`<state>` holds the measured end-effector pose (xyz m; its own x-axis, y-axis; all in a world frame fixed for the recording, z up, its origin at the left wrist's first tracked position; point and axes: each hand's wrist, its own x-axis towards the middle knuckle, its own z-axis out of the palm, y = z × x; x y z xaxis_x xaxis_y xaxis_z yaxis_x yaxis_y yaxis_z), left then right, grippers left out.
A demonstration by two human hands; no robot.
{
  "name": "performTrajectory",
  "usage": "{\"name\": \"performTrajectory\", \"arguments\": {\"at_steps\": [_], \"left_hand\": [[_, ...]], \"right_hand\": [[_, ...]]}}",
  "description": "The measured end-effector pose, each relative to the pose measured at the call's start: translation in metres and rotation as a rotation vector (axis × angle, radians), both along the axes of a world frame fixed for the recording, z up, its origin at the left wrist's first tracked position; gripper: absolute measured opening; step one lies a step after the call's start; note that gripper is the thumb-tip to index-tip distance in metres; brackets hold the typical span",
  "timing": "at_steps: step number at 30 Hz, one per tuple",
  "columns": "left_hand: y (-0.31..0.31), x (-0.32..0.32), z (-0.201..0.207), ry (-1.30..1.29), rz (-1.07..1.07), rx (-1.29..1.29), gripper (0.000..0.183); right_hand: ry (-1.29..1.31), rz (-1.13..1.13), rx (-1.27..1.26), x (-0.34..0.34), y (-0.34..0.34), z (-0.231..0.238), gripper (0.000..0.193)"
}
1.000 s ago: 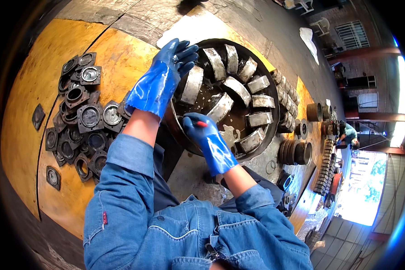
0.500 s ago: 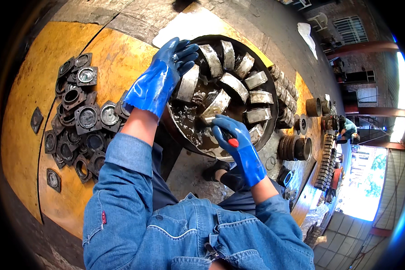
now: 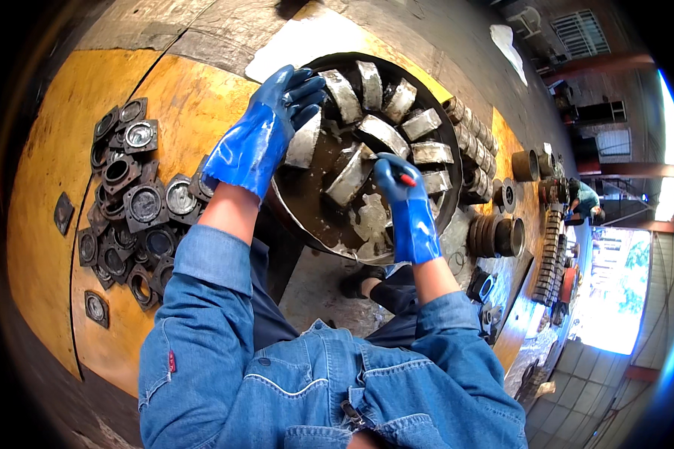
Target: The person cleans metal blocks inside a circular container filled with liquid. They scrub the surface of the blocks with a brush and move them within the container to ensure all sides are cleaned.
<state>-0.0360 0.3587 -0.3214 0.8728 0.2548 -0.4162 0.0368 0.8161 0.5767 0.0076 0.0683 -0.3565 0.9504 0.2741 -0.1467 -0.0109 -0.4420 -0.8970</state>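
My right hand (image 3: pixel 399 179), in a blue rubber glove, grips a small red-handled tool (image 3: pixel 407 179). The tool's working end is mostly hidden, near the upper end of a curved metal block (image 3: pixel 350 179). That block lies tilted in a round dark pan (image 3: pixel 445 116) with murky brown liquid. My left hand (image 3: pixel 290 97), gloved the same way, is open at the pan's left rim. Its fingers reach over another curved block (image 3: pixel 304 144); whether they touch it I cannot tell. Several more curved blocks (image 3: pixel 383 136) stand along the pan's far and right sides.
Left of the pan, a heap of square dark flanged parts (image 3: pixel 144 203) lies on yellow boards (image 3: pixel 37 247). To the right stand stacked metal rings (image 3: pixel 494 236) and rows of ribbed parts (image 3: pixel 468 135). Farther right, another person (image 3: pixel 586 200) bends over.
My right hand has moved up and slightly right with the tool, to the block's upper end. Pale foam now shows on the liquid near the front. My left hand has barely moved.
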Motion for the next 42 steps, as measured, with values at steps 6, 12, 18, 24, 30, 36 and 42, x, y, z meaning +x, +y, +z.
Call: {"name": "performTrajectory", "arguments": {"at_steps": [6,12,18,24,30,36,42], "left_hand": [[-0.015,0.005,-0.008,0.041,-0.098,0.043,0.046],[-0.028,0.008,-0.02,0.007,-0.186,0.082,0.043],[-0.035,0.011,-0.025,0.045,-0.2,0.109,0.043],[-0.041,0.019,-0.027,0.014,-0.256,0.127,0.048],[-0.055,0.003,-0.008,0.035,-0.3,0.31,0.051],[-0.075,-0.022,-0.015,-0.052,-0.419,0.491,0.048],[-0.08,-0.039,-0.036,0.047,-0.454,0.644,0.059]], "right_hand": [[0.147,0.189,0.01,-0.055,-0.022,0.028,0.024],[0.254,-0.313,0.436,0.006,-0.1,-0.024,0.023],[0.837,-0.784,0.815,0.121,-0.123,-0.017,0.03],[0.272,-0.337,0.418,0.091,-0.177,-0.012,0.034],[0.223,-0.086,-0.002,-0.013,-0.143,0.042,0.052],[-0.492,0.891,-0.882,-0.099,-0.082,0.042,0.052],[-0.614,1.059,-1.146,-0.125,-0.025,0.016,0.053]]}}
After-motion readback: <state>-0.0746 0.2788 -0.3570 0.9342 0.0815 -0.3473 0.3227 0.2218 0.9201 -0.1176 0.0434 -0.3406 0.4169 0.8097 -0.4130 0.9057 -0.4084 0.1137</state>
